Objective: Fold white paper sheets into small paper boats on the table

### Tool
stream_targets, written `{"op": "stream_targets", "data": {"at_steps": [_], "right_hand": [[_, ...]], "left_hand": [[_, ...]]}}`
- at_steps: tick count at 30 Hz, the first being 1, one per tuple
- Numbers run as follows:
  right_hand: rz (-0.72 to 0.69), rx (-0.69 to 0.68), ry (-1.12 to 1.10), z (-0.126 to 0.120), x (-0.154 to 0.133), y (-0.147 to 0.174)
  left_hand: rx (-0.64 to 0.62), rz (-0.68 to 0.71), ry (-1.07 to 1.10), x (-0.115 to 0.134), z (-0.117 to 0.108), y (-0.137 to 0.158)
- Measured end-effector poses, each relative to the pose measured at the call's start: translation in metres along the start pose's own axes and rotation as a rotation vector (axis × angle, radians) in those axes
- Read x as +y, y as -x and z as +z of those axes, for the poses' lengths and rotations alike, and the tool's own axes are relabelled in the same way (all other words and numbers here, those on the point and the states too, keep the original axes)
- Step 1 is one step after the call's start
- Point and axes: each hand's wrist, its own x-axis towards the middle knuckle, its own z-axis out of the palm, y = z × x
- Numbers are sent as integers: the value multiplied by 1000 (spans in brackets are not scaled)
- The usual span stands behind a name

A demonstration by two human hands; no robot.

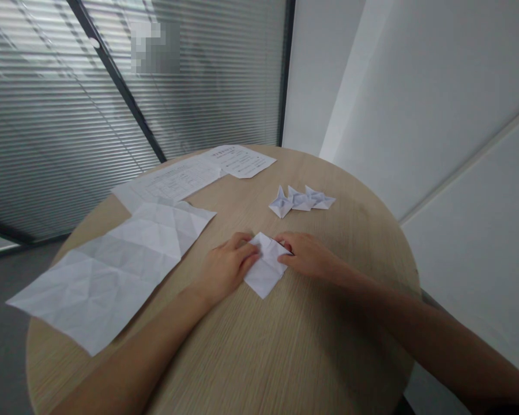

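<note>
A small square of folded white paper (264, 271) lies on the round table, turned so one corner faces me. My left hand (233, 260) grips its left corner, fingers curled over the upper edge. At the right corner, my right hand (303, 251) pinches the paper between thumb and fingers. Crease lines and a layered fold show across the upper part of the square. Beyond my hands, several folded paper pieces (301, 202) with pointed tips stand in an overlapping row.
A large creased sheet of white paper (125, 271) spreads over the left side, its near end past the edge of the wooden table (225, 351). Printed sheets (242, 161) lie at the back. Glass with blinds (216, 80) and a white wall (441, 104) stand close behind.
</note>
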Motion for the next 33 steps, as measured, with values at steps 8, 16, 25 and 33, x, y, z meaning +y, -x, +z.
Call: {"op": "stream_targets", "data": {"at_steps": [8,16,25,33], "right_hand": [[30,69,-69,0,6,-3],[-208,89,-11,-8,13,-2],[-298,49,63,-4,11,0],[-244,-29,38,4,-2,0]], "left_hand": [[152,-158,81,-5,-1,-3],[91,145,-20,-6,-11,2],[-104,113,-168,15,-20,2],[-107,-9,-228,29,-11,3]]}}
